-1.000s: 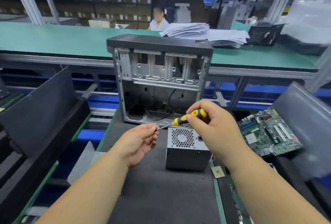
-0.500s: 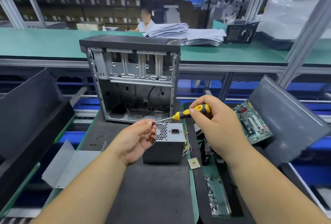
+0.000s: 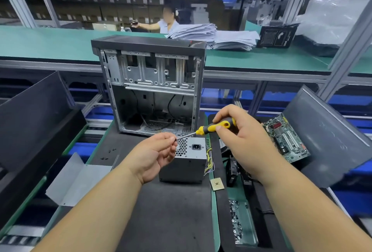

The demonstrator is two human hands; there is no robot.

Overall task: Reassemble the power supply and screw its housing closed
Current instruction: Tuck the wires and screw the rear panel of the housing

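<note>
1. Nearest the camera, two bare forearms were seen reaching out over the dark mat [image 3: 171, 211], with a tray of loose screws [image 3: 237, 221] lying to the right of it
2. The left hand [image 3: 155, 157] was held with its fingertips pinched together at the tip of the screwdriver shaft; a screw was judged to be seated there, though the thing pinched was too small to be made out
3. The right hand [image 3: 239, 141] was curled round the yellow-and-black handle of the screwdriver [image 3: 213, 127], the shaft being pointed left and slightly down toward the left fingertips
4. The power supply [image 3: 187, 163] was found standing on the mat just beyond and below both hands, its honeycomb vent and mains socket turned upward and its wires trailing off the right side
5. For the step to be done well, the screw should be squared on the bit before the pinch is released, the tip carried steadily to a housing hole, and the driver kept in line with the hole so that no thread is crossed
6. The housing would best be steadied by the free hand once turning is begun
7. A small CPU chip [image 3: 217, 184] lay just right of the unit, a motherboard [image 3: 285, 136] farther right
8. Behind, an open computer case [image 3: 153, 82] stood upright
</note>
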